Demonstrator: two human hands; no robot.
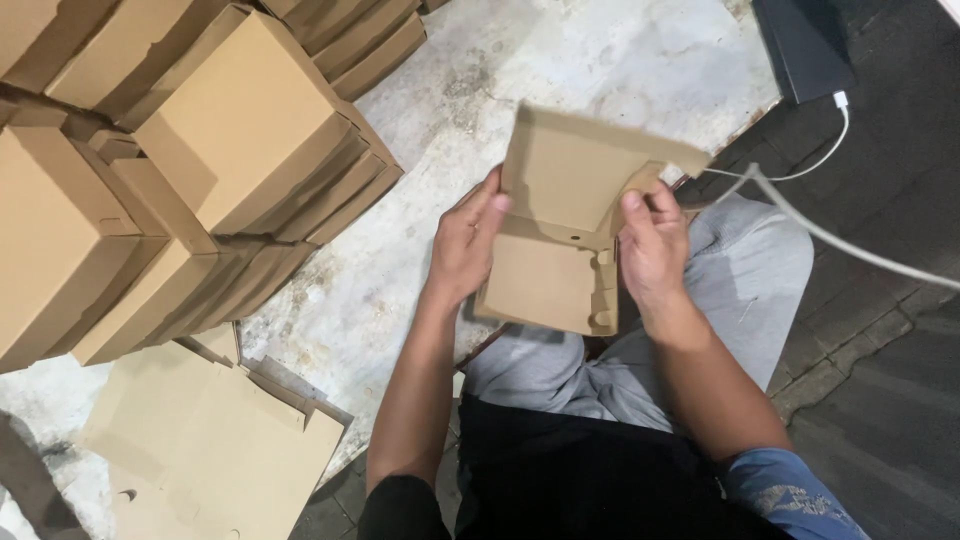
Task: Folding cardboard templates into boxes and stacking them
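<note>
Brown cardboard fills the scene: a half-folded box (pixel 560 235) is held above the person's lap, over grey trousers (pixel 745 270). The left hand (pixel 465 245) grips the box's left edge, thumb up against the raised lid. The right hand (pixel 652 245) clasps the right side, fingers wrapped around a side flap. Stacks of finished boxes (pixel 190 170) lean in rows on the pale floor (pixel 560 60) to the left, well apart. Flat unfolded sheets (pixel 215 450) lie near the left elbow. A white cable (pixel 850 245) trails past on the right.
</note>
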